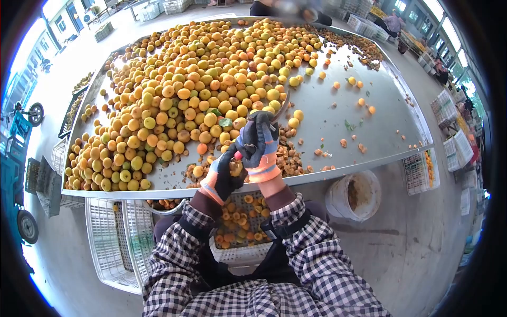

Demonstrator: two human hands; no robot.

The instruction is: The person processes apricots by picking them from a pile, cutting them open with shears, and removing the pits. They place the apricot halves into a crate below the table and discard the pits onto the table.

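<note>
Both my hands wear dark gloves with orange cuffs and meet over the near edge of a big metal table (338, 121). In my left hand (224, 177) sits a yellow apricot (235, 168), held at the fingertips. My right hand (259, 145) grips a knife whose curved blade (281, 108) points up and away, with a bit of red handle showing at the apricot. A huge pile of orange and yellow apricots (190, 90) covers the table's left and middle. Brown pits (290, 158) lie heaped just right of my hands.
A white crate of halved apricots (240, 222) stands under my hands. A white bucket (353, 196) sits at the right below the table edge, and empty white crates (113, 238) lie at the left. Other people work at the far side and far right.
</note>
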